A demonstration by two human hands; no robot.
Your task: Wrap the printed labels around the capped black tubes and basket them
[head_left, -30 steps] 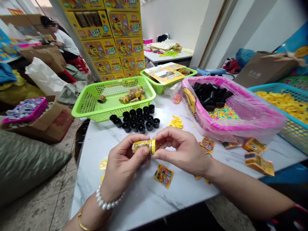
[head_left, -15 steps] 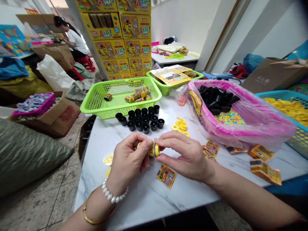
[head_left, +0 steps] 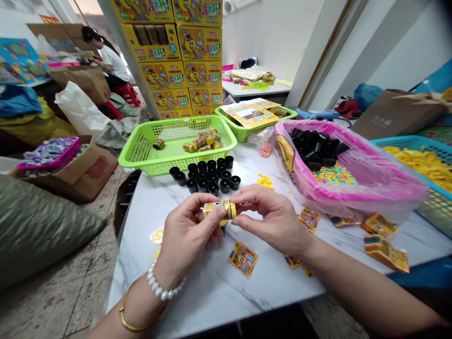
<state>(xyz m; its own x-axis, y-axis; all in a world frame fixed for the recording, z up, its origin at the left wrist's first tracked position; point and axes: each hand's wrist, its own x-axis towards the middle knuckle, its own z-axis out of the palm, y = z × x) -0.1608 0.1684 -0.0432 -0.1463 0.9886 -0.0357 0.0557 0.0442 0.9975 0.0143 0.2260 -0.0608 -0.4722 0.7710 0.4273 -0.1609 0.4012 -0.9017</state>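
Note:
Between my two hands lies a small yellow printed cup (head_left: 219, 210), tipped on its side. My left hand (head_left: 192, 226) wraps round its body, the thumb pressed along the front. At its right end, the fingertips of my right hand (head_left: 270, 219) pinch the yellow rim. Something dark shows just under the cup, partly hidden by my fingers. A printed yellow packet (head_left: 243, 259) lies flat on the table below. Several black cups (head_left: 208, 176) stand in rows beyond my hands, and yellow rings (head_left: 264, 181) sit to their right.
A green basket (head_left: 141, 162) with printed cups stands behind the black cups. On the right, a pink basket (head_left: 374, 190) holds black parts and coloured beads. Beyond it is a blue basket (head_left: 439, 207) of yellow pieces. Packets (head_left: 386, 252) lie near the right edge. Another person (head_left: 109, 61) sits far left.
The cup has turned to show more of its printed side and has risen slightly. My right hand has shifted up a little, now covering some of the yellow rings.

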